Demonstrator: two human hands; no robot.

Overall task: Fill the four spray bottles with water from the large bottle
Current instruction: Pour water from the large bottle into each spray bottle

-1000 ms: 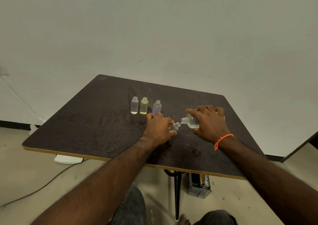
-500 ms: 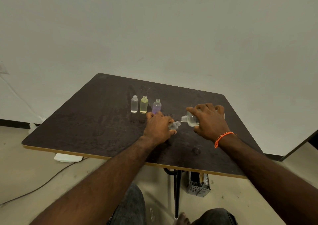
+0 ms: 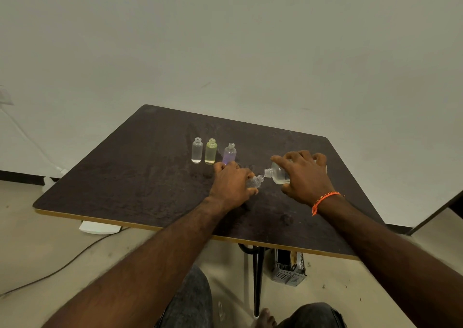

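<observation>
1. The right hand (image 3: pixel 304 177) grips the large bottle (image 3: pixel 279 175), fingers curled over its body. The bottle lies tipped nearly level, its long axis running along the counter's (image 3: pixel 125 184) width and its open mouth pointing toward the left edge.
2. The left hand (image 3: pixel 231 186) holds the 4th spray bottle (image 3: pixel 255 181), fingers wrapped around its body. This small clear bottle leans with its neck toward the right edge, so its mouth sits just beside, perhaps touching, the large bottle's mouth.
3. That mouth-to-mouth meeting, near the middle of the counter, is what the pour depends on. I judge that a slight drift of either neck would send water onto the counter.
4. 3 other bottles stand upright and uncapped in a row toward the far edge: a clear bottle (image 3: pixel 197 150), a yellow-green bottle (image 3: pixel 211 151) just beside it, and a purple bottle (image 3: pixel 229 153) a little apart. The left hand's knuckles sit close in front of the purple bottle.
5. Hard to make out: the 4th bottle's body is mostly hidden under the left hand, so its water level cannot be told. Any stream between the mouths is too small to see. The large bottle's far end is covered by the right hand. Some water shows low in its belly.
</observation>
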